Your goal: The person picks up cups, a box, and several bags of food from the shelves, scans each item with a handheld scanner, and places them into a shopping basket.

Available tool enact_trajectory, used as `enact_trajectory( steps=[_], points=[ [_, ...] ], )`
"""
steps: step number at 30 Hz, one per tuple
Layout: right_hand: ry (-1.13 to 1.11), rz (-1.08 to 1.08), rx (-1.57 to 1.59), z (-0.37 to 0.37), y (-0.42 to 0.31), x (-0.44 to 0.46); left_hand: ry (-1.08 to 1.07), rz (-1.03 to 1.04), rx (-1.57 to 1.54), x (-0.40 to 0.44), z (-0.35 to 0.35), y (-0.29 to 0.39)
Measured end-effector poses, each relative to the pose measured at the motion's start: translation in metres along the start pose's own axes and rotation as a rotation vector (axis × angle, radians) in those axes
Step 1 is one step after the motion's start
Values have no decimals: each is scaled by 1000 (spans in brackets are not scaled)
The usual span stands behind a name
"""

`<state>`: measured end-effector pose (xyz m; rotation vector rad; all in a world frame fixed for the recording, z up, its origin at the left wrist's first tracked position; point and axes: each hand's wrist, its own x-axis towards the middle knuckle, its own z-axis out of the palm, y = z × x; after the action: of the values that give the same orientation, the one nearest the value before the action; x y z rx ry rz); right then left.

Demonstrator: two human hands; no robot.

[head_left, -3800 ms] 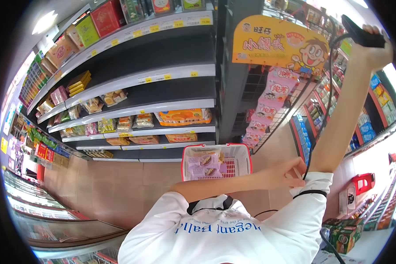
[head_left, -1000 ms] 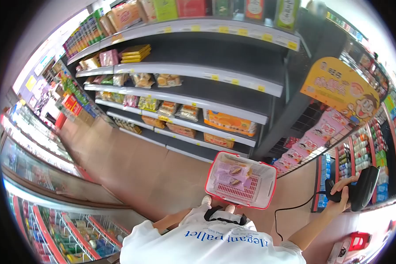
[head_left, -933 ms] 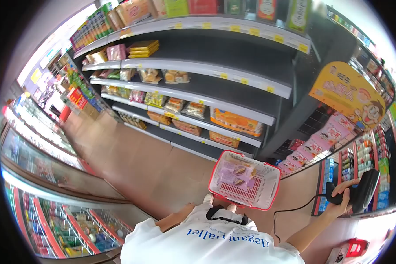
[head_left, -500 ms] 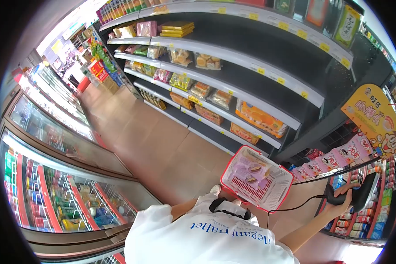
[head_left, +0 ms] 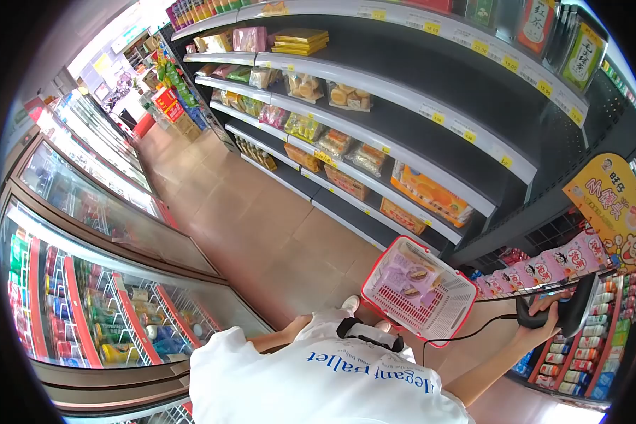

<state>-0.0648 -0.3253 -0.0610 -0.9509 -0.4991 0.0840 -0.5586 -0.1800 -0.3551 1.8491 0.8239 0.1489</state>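
At the right, my right hand (head_left: pixel 544 314) is closed around a black device (head_left: pixel 579 304), from which a black cable (head_left: pixel 466 331) runs back toward my body. My left hand (head_left: pixel 295 328) shows only in part beside my white shirt (head_left: pixel 318 374); its fingers are not clear. In front of me is a white and pink shopping basket (head_left: pixel 459 300) with a red rim, and purple-wrapped packets (head_left: pixel 411 275) lie in it. I cannot tell what supports the basket. Neither hand touches the packets.
Shelves (head_left: pixel 403 106) with packaged snacks and tea boxes run along the far side. A drinks cooler (head_left: pixel 120 304) stands at left. Pink snack packs (head_left: pixel 544 268) hang by a yellow sign (head_left: pixel 608 205) at right, near a can rack (head_left: pixel 586 353). The tiled aisle (head_left: pixel 240 205) leads away left.
The view has shifted slightly, so the shelves sit a little further right and lower. More of my left hand shows beside my shirt. My right hand still holds the black device.
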Motion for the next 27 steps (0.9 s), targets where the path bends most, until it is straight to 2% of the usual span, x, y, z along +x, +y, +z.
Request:
enact_trajectory(
  steps=[3, 7, 9, 11, 13, 14, 16, 17, 19, 23, 27],
  points=[
    [-20, 9, -4, 3, 0, -2, 140, -58, -123, -3, -9, 33],
    [-6, -28, -35, 15, 1, -5, 72, -111, -83, 15, -19, 17],
    [-9, -5, -25, 18, 3, -7, -214, -298, 160, 29, -30, 27],
    [-9, 8, -13, 20, 5, -8, -235, -245, 65, 33, -24, -2],
    [-41, -6, -8, 22, 6, -8, -296, -373, 181, 39, -27, -2],
    [-42, -6, -8, 23, 8, -7, -295, -373, 180, 41, -30, -3],
    [-41, -22, -5, 26, 10, -8, -428, -623, 8, 43, -46, 21],
    [-44, -19, -3, 26, 11, -8, -425, -626, 6, 45, -46, 13],
    [-42, 9, 29, 28, 12, -8, -581, -678, -75, 49, -51, -6],
    [-15, 25, 34, 32, 12, -10, -567, -622, -65, 47, -69, -5],
    [-51, 24, 30, 28, 17, -8, -793, -666, -137, 43, -109, 1]
  ],
)
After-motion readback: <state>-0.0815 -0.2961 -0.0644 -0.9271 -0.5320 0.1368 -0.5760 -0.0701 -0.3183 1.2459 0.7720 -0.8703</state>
